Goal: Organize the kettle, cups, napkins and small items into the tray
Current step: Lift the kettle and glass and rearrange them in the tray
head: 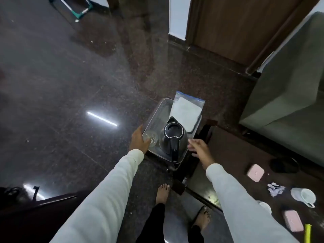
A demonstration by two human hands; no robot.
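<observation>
Left hand (139,140) is gripping the tray (154,111) rim beside the glass (150,137); right hand (199,148) is hovering open. I'm thinking both hands should lift level so the kettle (172,135) stays upright.

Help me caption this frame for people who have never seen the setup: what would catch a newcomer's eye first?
The dark kettle standing in the clear tray at centre, with a plastic bag of white napkins propped at the tray's far end. The left hand grips the tray's near left corner beside a clear glass, while the right hand hovers open at its right side. On the dark table at lower right lie two pink boxes and a white cup.
</observation>
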